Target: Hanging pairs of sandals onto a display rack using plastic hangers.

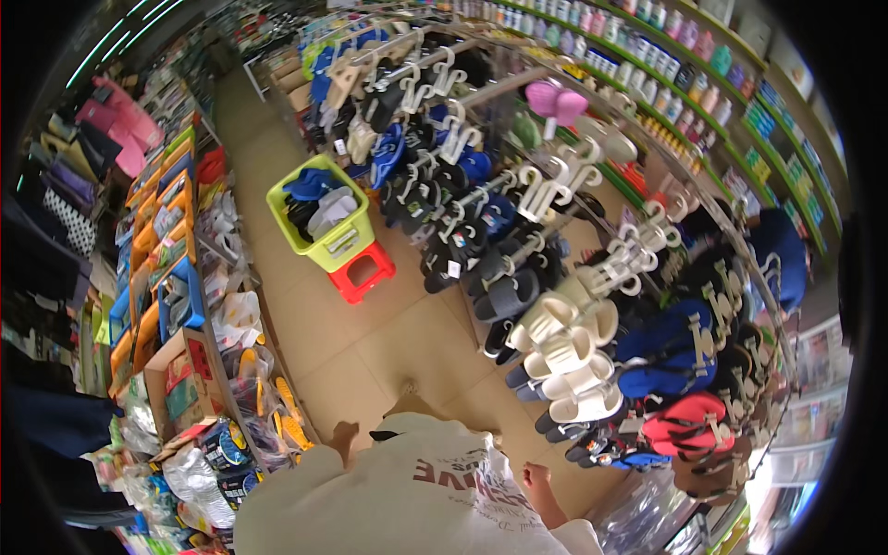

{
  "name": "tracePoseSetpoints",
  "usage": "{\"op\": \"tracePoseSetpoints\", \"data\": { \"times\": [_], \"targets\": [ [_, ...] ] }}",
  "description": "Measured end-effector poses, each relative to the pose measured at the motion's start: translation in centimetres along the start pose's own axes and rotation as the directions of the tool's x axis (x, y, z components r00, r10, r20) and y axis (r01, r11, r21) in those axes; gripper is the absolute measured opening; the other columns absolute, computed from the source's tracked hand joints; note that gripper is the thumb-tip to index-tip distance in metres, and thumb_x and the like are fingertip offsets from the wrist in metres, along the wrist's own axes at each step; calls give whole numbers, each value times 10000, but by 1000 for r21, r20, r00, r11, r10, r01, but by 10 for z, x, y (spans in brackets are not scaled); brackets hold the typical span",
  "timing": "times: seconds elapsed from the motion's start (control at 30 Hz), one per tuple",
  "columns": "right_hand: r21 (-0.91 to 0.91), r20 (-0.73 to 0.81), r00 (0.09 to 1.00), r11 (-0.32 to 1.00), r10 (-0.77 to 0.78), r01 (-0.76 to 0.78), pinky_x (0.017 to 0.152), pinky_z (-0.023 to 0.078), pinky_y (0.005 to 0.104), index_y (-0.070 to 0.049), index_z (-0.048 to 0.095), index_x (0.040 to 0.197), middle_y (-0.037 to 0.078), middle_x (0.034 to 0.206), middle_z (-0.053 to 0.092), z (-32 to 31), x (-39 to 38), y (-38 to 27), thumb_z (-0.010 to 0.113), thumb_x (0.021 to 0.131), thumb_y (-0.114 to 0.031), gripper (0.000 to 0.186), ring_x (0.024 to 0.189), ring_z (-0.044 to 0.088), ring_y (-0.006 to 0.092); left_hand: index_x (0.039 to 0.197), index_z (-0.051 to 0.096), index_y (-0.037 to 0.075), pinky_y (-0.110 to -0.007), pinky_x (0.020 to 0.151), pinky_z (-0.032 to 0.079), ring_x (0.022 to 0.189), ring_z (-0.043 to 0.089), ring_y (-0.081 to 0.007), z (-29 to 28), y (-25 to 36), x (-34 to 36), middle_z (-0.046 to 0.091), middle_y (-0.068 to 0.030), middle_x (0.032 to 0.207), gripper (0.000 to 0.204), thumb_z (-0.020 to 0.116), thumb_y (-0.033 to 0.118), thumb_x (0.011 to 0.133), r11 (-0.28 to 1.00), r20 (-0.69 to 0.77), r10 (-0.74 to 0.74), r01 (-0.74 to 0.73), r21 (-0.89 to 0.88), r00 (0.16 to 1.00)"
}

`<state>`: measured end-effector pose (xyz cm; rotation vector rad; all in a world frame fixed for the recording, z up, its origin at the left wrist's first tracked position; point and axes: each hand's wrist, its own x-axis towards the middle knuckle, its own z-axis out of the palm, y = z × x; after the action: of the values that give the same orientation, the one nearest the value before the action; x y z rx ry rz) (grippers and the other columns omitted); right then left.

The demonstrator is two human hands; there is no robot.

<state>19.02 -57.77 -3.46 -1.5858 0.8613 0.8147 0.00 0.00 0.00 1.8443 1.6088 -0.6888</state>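
My left hand [344, 437] hangs beside my body at the lower centre, fingers loosely bent and apart, with nothing visible in it. My right hand [536, 478] hangs on the other side with curled fingers and nothing visible in it, nearest the rack of hanging footwear. On that rack are white slides [578, 356], grey slides [507, 294], blue flip-flops [661, 375] and red flip-flops [684, 425] on pale plastic hangers. Bagged yellow footwear [287, 400] lies along the left side, near my left hand.
A yellow-green basket [333, 250] of sandals rests on a red stool [356, 287] in the tiled aisle [342, 342]. Orange and blue bins [148, 213] and a cardboard box [171, 370] line the left. Shelves of bottles [675, 111] stand behind the rack.
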Motion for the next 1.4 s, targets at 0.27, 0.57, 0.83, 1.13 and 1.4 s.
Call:
{"op": "tracePoseSetpoints", "data": {
  "times": [0.27, 0.57, 0.83, 1.13, 1.4],
  "targets": [
    [-518, 120, 988, 855, 101, -25, 361, 356, 334, -79, 675, 717, 26, 516, 537, 153, 7, -99, 589, 912, -337, 335, 366, 453, 151, 904, 733, 27, -445, 768, 523, 876, 679, -385, -40, -56, 83, 703, -208, 833, 383, 563, 367, 862, 946, 7, 299, -295, -134, 954],
    [-550, 318, 930, 763, -183, 338, 407, 418, 298, -37, 643, 854, 73, 644, 583, 390, -3, -281, 671, 860, -232, 197, 484, 545, 165, 903, 708, 77, -341, 440, 447, 481, 564, -191, -115, -39, 136, 598, -85, 623, 150, 648, 209, 867, 428, 12, -59, 37, -903, 998],
    [-575, 572, 792, 584, -214, 573, 438, 434, 285, -41, 651, 738, 49, 605, 605, 587, 30, -400, 627, 871, -201, 209, 485, 558, 129, 885, 676, 72, -309, 352, 345, 413, 499, -180, -90, -46, 134, 550, -88, 570, 99, 605, 140, 900, 188, 232, -318, 300, -935, 920],
    [-356, 755, 551, 485, -354, 799, 510, 472, 285, -31, 672, 852, 62, 687, 643, 866, 55, -518, 653, 897, -194, 170, 574, 615, 135, 847, 663, 10, -413, 724, 510, 816, 651, -268, -151, 43, 129, 653, -177, 853, 190, 611, 192, 841, 697, -525, 169, -477, -535, 834],
    [-53, 983, -13, -351, -183, 935, 759, 534, 428, -79, 702, 985, 160, 881, 699, 1042, 17, -577, 684, 810, -196, 212, 853, 679, 338, 914, 719, 29, -359, 714, 524, 817, 671, -224, -196, 92, 188, 705, -139, 895, 175, 608, 162, 893, 417, -102, -402, 83, -905, 910]
  ]
}}
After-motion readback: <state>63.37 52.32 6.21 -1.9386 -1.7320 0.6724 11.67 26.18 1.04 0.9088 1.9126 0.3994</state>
